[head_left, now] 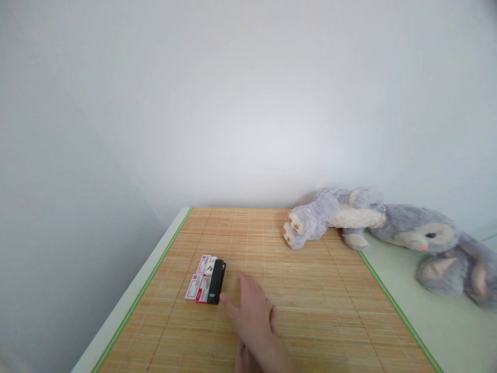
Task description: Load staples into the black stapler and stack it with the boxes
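Note:
A black stapler (pixel 216 282) lies on the bamboo mat, left of my hands. Against its left side are several small red-and-white boxes (pixel 202 280). My right hand (pixel 251 312) is over the mat just right of the stapler, its thumb apart from the other fingers and nothing seen in it. Beneath it, my left hand (pixel 273 317) is mostly covered; only fingertips show at the right, and what it holds, if anything, is hidden. The two hands cross and overlap.
The bamboo mat (pixel 310 321) has green edging and covers most of a pale table (pixel 438 311). A grey plush rabbit (pixel 355 215) lies across the back right, its feet on the mat and its head beyond it. A plain wall stands behind and to the left.

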Action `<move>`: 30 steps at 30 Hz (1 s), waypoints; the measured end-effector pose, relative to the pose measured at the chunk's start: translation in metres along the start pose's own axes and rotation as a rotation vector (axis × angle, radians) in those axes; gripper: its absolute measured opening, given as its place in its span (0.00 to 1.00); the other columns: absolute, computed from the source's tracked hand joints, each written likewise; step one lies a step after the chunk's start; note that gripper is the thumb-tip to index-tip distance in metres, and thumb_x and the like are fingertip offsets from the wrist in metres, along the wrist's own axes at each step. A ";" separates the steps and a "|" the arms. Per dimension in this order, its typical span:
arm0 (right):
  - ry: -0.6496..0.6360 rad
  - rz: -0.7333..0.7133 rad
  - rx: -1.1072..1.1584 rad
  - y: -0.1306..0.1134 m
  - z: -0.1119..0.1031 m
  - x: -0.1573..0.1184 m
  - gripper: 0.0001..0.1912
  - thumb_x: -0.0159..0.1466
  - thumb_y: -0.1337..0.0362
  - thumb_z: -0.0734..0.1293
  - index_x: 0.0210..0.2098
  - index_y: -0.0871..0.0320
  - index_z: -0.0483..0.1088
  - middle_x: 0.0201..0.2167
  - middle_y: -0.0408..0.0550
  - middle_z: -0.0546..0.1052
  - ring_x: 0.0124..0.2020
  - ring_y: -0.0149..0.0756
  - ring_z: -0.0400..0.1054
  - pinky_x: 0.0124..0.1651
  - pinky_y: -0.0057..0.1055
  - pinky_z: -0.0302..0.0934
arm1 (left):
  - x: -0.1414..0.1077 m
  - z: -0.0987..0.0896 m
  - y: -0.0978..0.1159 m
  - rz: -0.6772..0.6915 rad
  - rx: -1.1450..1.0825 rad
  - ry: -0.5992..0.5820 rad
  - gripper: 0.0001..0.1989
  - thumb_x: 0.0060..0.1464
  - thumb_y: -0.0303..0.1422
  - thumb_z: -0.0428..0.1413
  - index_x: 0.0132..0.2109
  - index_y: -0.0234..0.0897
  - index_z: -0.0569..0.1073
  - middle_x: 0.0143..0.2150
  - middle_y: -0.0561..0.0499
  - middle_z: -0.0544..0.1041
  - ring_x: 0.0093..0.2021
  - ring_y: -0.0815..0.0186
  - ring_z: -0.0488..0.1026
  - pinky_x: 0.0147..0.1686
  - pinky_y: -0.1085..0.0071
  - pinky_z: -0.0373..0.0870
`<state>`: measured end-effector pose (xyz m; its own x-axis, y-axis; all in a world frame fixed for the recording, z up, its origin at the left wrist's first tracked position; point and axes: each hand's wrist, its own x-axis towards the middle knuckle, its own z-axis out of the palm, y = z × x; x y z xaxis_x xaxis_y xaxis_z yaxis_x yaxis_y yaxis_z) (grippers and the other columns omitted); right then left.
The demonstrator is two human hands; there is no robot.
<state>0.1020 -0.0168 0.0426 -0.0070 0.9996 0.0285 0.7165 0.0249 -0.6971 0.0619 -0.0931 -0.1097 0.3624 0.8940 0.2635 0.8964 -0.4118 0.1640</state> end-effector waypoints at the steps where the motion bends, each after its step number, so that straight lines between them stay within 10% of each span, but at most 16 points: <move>1: 0.015 0.006 0.034 -0.014 0.014 0.007 0.38 0.62 0.48 0.70 0.67 0.58 0.64 0.61 0.57 0.73 0.61 0.55 0.66 0.62 0.47 0.59 | 0.000 0.005 -0.004 0.042 0.001 -0.004 0.42 0.63 0.35 0.53 0.76 0.52 0.38 0.75 0.57 0.59 0.74 0.52 0.55 0.69 0.50 0.58; 7: 0.024 -0.041 0.047 -0.033 0.038 0.036 0.24 0.63 0.56 0.69 0.56 0.58 0.70 0.51 0.56 0.77 0.52 0.50 0.70 0.54 0.41 0.62 | -0.004 0.003 -0.012 0.151 -0.011 -0.040 0.38 0.64 0.34 0.52 0.76 0.47 0.47 0.74 0.49 0.60 0.70 0.50 0.63 0.63 0.51 0.68; 13: -0.094 -0.191 -0.029 0.038 -0.040 0.052 0.16 0.59 0.66 0.70 0.47 0.52 0.78 0.46 0.48 0.80 0.54 0.46 0.67 0.56 0.38 0.57 | -0.014 -0.039 0.007 -0.042 -0.193 0.079 0.31 0.62 0.34 0.53 0.72 0.46 0.62 0.72 0.46 0.65 0.70 0.51 0.64 0.64 0.52 0.69; 20: -0.227 -0.318 -0.093 0.092 -0.109 0.062 0.18 0.58 0.67 0.71 0.48 0.51 0.80 0.46 0.47 0.82 0.50 0.44 0.69 0.55 0.36 0.58 | 0.041 -0.099 0.002 -0.264 -0.178 0.139 0.33 0.65 0.36 0.52 0.75 0.46 0.55 0.77 0.46 0.54 0.75 0.47 0.50 0.70 0.41 0.55; 30: -0.332 -0.475 -0.131 0.063 -0.098 0.083 0.11 0.55 0.63 0.77 0.40 0.51 0.80 0.39 0.44 0.81 0.48 0.43 0.70 0.54 0.36 0.57 | 0.059 -0.089 0.002 -0.226 -0.085 0.056 0.30 0.66 0.42 0.51 0.73 0.48 0.59 0.76 0.48 0.56 0.77 0.46 0.46 0.72 0.37 0.44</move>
<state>0.2149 0.0663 0.0708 -0.5510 0.8311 0.0755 0.6612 0.4900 -0.5680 0.0620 -0.0571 -0.0094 0.1384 0.9549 0.2627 0.9277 -0.2179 0.3031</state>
